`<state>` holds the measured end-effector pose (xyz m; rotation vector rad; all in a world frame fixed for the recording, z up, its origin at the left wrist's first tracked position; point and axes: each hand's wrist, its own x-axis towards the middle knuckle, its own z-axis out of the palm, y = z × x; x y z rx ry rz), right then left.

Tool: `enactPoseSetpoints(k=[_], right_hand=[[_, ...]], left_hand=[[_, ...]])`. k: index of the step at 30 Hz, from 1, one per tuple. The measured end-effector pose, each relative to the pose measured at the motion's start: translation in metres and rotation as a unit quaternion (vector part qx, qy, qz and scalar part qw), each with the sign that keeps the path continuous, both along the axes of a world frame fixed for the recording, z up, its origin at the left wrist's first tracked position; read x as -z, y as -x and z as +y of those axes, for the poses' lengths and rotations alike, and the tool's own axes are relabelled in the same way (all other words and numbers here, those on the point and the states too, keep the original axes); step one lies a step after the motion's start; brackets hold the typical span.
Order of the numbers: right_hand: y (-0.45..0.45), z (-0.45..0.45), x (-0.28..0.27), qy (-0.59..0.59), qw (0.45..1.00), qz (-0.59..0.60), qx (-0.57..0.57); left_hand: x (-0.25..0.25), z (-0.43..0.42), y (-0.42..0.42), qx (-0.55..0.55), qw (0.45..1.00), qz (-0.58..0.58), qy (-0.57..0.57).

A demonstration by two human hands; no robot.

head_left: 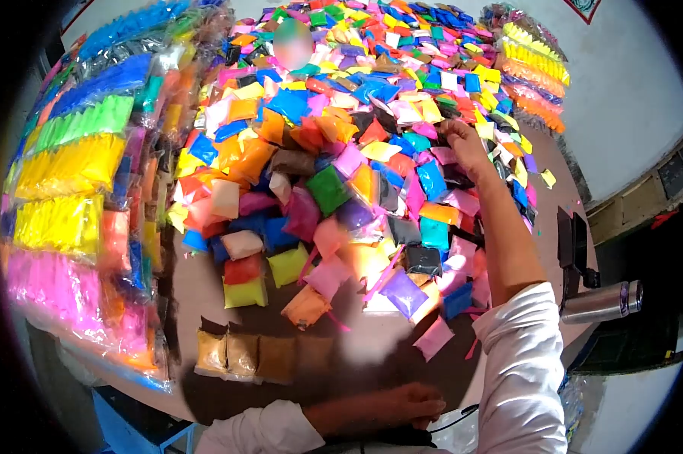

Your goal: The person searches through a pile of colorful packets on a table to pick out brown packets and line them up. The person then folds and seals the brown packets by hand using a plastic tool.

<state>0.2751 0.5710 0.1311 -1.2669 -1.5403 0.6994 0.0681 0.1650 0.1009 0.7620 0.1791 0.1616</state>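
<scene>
My right hand (466,147) reaches far into a heap of small colored packets (432,180), its fingers bent down among them. A pink packet (443,156) lies just under this hand; whether the fingertips grip a packet is hidden. Close to the table's near edge, my left hand (417,405) is closed with curled fingers, and anything inside it is hidden. Left of that hand, brown packets (243,356) lie side by side in a short row. A pink packet (434,338) and an orange packet (306,306) lie at the heap's near edge.
Clear bags of sorted packets (69,166) are stacked along the left side. More bags (534,64) stand at the far right. A steel bottle (602,301) and a black stand (574,246) are at the right edge. A blue stool (141,424) is below left.
</scene>
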Motion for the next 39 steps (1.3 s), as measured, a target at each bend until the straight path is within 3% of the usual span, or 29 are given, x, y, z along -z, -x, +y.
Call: enactPoseSetpoints(k=[2, 4, 8, 9, 14, 17, 18, 20, 22, 23, 24, 26, 27, 29, 31, 32, 36, 38, 39], right_hand=[[-0.018, 0.001, 0.005, -0.029, 0.961, -0.272, 0.045], [-0.02, -0.006, -0.012, 0.098, 0.912, -0.391, 0.078], [-0.029, 0.0, -0.003, -0.012, 0.958, -0.276, 0.07], [-0.023, -0.001, -0.003, -0.009, 0.959, -0.274, 0.069], [0.008, 0.001, -0.002, 0.004, 0.913, -0.383, 0.139], [0.012, 0.003, -0.012, 0.042, 0.876, -0.452, 0.16], [0.009, 0.003, -0.009, 0.041, 0.876, -0.454, 0.161], [-0.001, 0.004, -0.005, -0.051, 0.89, -0.424, 0.156], [-0.004, -0.012, -0.019, -0.065, 0.902, -0.393, 0.167], [-0.009, -0.021, -0.031, 0.011, 0.967, -0.213, 0.14], [-0.013, -0.035, -0.045, 0.087, 0.99, -0.025, 0.108], [-0.008, -0.072, -0.065, 0.169, 0.969, 0.167, 0.065], [-0.011, -0.091, -0.069, 0.188, 0.953, 0.233, 0.032], [-0.015, -0.133, -0.08, 0.222, 0.922, 0.318, -0.021], [-0.007, -0.181, -0.091, 0.229, 0.894, 0.378, -0.07], [-0.005, -0.2, -0.09, 0.225, 0.884, 0.396, -0.109], [0.007, -0.279, -0.086, 0.253, 0.833, 0.473, -0.137], [0.024, -0.319, -0.093, 0.266, 0.802, 0.523, -0.114], [0.018, -0.332, -0.078, 0.286, 0.793, 0.517, -0.147]], left_hand=[[0.004, -0.003, -0.001, 0.006, 1.0, 0.004, -0.007], [0.015, -0.007, -0.005, -0.012, 0.999, -0.048, 0.004], [-0.025, 0.007, 0.012, -0.04, 0.997, 0.01, 0.06], [-0.022, 0.008, 0.012, -0.046, 0.998, -0.028, 0.038], [-0.023, 0.009, 0.01, -0.025, 0.999, -0.033, 0.022], [-0.017, 0.006, 0.009, -0.081, 0.994, -0.08, 0.0], [-0.011, 0.003, 0.004, -0.057, 0.997, -0.042, -0.01], [-0.005, -0.002, 0.002, -0.032, 0.999, -0.008, -0.025], [-0.012, 0.001, 0.007, -0.03, 0.999, -0.008, 0.043], [-0.011, 0.0, 0.007, -0.029, 0.998, -0.009, 0.064], [0.004, -0.005, 0.004, -0.107, 0.985, -0.036, -0.132], [-0.004, -0.005, 0.004, -0.174, 0.927, -0.072, -0.325], [-0.028, 0.008, 0.015, -0.125, 0.974, -0.032, -0.185], [-0.039, 0.015, 0.019, -0.057, 0.992, 0.036, -0.107], [-0.034, 0.019, 0.018, -0.056, 0.95, 0.096, -0.292], [-0.034, 0.016, 0.017, -0.027, 0.982, 0.06, -0.178], [-0.048, 0.002, 0.021, -0.05, 0.994, 0.098, 0.009], [-0.057, 0.007, 0.027, -0.09, 0.986, 0.111, -0.088], [-0.043, 0.007, 0.025, -0.122, 0.983, 0.106, -0.083]])
